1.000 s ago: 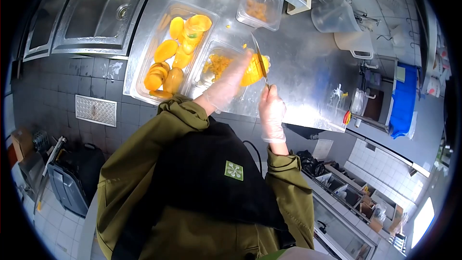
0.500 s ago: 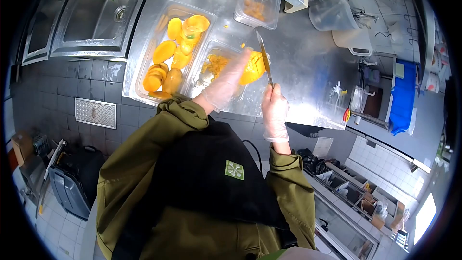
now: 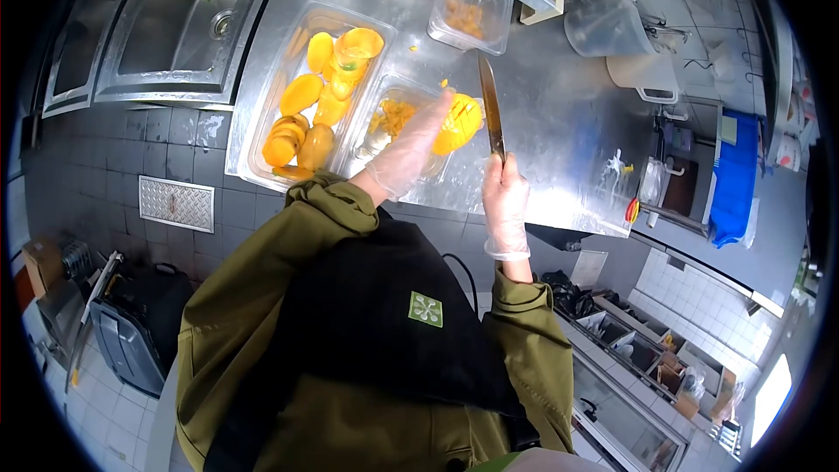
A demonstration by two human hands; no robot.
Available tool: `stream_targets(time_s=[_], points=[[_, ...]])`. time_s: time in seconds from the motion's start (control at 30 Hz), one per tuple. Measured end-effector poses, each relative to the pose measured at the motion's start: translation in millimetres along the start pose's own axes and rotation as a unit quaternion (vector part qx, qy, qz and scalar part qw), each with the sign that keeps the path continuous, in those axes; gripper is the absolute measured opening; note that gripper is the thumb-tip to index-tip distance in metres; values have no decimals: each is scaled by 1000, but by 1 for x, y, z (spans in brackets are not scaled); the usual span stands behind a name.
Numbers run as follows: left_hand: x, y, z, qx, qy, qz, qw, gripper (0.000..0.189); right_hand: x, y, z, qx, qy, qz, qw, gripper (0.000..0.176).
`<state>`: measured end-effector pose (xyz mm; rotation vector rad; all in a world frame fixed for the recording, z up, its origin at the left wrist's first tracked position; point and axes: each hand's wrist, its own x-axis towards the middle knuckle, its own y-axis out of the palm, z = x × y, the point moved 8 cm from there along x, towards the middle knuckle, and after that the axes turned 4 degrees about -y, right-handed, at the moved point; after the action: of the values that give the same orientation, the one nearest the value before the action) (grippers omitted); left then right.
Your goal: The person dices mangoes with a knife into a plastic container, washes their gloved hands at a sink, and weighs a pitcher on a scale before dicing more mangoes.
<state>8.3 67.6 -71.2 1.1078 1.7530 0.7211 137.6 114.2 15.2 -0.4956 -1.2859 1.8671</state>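
In my left hand (image 3: 409, 147), which wears a clear glove, lies a yellow mango piece (image 3: 460, 124) with scored cuts across its flesh. My thumb is along its near side; the fingers beneath are hidden. A long knife (image 3: 491, 105) is gripped by its handle in my gloved right hand (image 3: 505, 201). Its blade points away from me, just right of the mango and apart from it. Partly behind my left hand stands a clear container (image 3: 389, 80) with small diced mango (image 3: 398, 113). Beside it, a larger clear tray (image 3: 274, 70) holds several peeled mango pieces (image 3: 301, 94).
A smaller clear container (image 3: 473, 38) with orange bits stands farther back on the steel table (image 3: 568, 122). Mango scraps lie near it. A sink (image 3: 166, 44) is at the left; pitchers (image 3: 603, 28) stand at the back right. A red-and-yellow handle (image 3: 631, 211) sits at the right edge.
The knife has moved right, away from the mango piece, and its blade shows more broadly. My left hand stays nearly in place with the mango.
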Motion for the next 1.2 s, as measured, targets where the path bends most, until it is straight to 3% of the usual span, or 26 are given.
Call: stream_targets(time_s=[0.23,0.5,0.6,0.7,0.8,0.93,1.03,1.2], points=[[5,19,1,-11,-5,72,997,47,-3,6,6,-62,-15,16,998,14],[-2,17,-2,23,-20,-18,999,48,-3,22,-4,-165,5,4,986,16],[5,-4,6,27,1,-4,1000,48,2,24,1,-105,-14,8,994,15],[8,-19,6,51,-6,-52,997,48,5,36,-18,153,73,69,983,18],[11,-23,7,57,-42,-58,996,50,12,35,-4,354,124,-27,927,18],[-2,-9,3,54,-33,-22,998,49,14,65,-3,434,258,23,863,14],[-12,4,-6,19,-49,-7,999,47,16,60,8,473,304,41,826,16],[-37,-1,-21,175,-63,-2,983,45,16,58,1,570,324,21,755,15]])
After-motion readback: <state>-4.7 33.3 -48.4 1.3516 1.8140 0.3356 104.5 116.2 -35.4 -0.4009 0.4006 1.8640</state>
